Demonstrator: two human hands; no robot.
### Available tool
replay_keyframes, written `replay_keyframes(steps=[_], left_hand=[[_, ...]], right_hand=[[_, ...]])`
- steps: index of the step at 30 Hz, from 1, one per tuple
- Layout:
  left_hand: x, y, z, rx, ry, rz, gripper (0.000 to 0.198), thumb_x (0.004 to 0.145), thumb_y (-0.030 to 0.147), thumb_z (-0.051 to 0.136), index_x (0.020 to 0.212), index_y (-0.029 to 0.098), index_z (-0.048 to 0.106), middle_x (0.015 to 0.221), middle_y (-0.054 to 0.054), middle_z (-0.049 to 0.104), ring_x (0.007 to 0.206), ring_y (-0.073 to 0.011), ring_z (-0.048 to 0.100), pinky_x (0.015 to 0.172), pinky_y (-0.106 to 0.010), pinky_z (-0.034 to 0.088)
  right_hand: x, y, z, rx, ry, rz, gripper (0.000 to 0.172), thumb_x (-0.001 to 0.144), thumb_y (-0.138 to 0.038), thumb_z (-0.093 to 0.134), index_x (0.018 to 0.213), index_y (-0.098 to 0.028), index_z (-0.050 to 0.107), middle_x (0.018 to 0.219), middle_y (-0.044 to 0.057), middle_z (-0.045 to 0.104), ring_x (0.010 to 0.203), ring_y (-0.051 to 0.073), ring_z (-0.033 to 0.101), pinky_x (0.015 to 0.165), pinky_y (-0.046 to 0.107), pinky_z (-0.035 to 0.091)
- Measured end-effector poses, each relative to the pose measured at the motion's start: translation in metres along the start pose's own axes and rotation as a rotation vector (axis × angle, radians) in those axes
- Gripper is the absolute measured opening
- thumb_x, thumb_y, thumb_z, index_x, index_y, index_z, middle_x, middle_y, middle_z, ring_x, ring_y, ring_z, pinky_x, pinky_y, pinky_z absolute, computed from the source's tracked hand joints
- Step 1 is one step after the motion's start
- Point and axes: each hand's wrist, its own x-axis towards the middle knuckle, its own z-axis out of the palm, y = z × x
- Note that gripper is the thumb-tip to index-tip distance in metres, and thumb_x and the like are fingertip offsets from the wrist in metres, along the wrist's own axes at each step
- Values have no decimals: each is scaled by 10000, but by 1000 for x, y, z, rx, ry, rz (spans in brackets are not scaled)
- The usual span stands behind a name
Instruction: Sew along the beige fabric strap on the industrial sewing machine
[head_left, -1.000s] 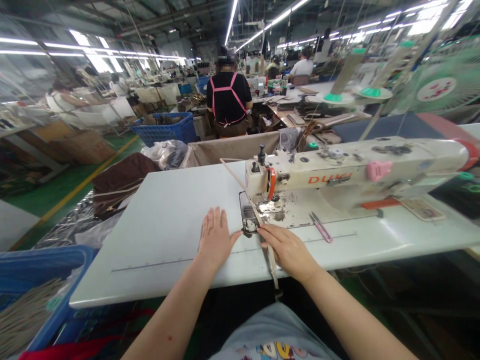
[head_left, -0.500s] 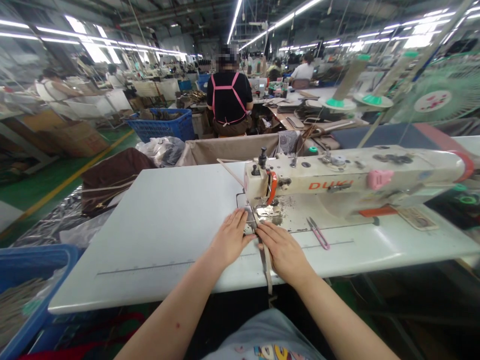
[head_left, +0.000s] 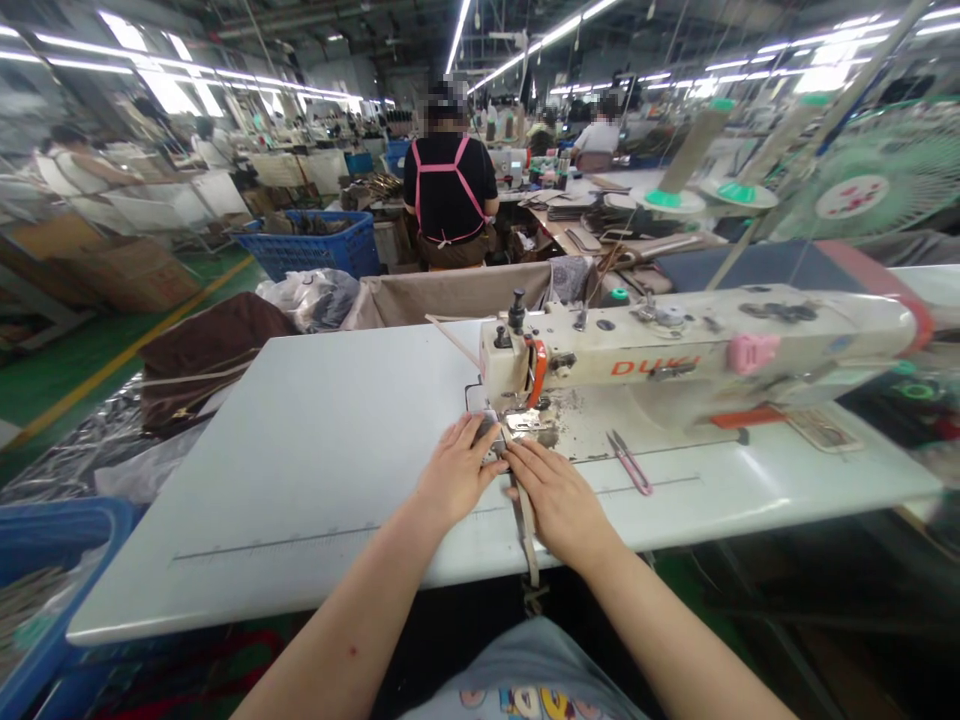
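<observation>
A narrow beige strap (head_left: pixel 528 535) runs from under the presser foot of the sewing machine (head_left: pixel 600 350) toward me and over the table's front edge. My right hand (head_left: pixel 555 495) grips it just in front of the needle area, fingertips on top and the thumb at its left side. Left of the foot, my left hand (head_left: pixel 454 475) lies on the machine bed with its fingers stretched out, its thumb tip close to the strap. The spot where the strap meets the needle is partly hidden by my fingers. Another length of strap (head_left: pixel 452 340) sticks out behind the machine head.
Pink-handled thread snips (head_left: pixel 630 463) lie on the white table (head_left: pixel 315 450) right of my hands. A blue crate (head_left: pixel 67 530) stands at the left. Beyond the table are a fabric-lined bin (head_left: pixel 450 295), thread cones (head_left: pixel 688 155), a fan (head_left: pixel 855 195) and a seated person (head_left: pixel 450 190).
The whole view has shifted slightly. Both hands stay by the presser foot, with my left fingers slightly more bent. More of the strap's bunched lower end shows below the table edge.
</observation>
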Motion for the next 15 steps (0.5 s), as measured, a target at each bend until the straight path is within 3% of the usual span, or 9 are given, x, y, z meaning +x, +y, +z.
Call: replay_keyframes(steps=[9, 15], left_hand=[[-4, 5, 6, 71, 74, 15, 598, 1040, 491, 593, 1560, 212, 493, 1652, -165, 471, 1554, -360, 419, 1249, -567, 413], [-7, 2, 13, 86, 89, 17, 757, 1032, 524, 590, 1588, 56, 381, 1654, -240, 439, 1562, -342, 410, 1273, -529, 394]], right_hand=[[-3, 1, 2, 25, 25, -8, 462, 1086, -311, 563, 1506, -123, 601, 1544, 170, 643, 1475, 343, 556, 1201, 551, 521], [-4, 0, 2, 15, 11, -1, 438, 1088, -294, 551, 1475, -102, 623, 1547, 167, 641, 1468, 345, 563, 1191, 548, 534]])
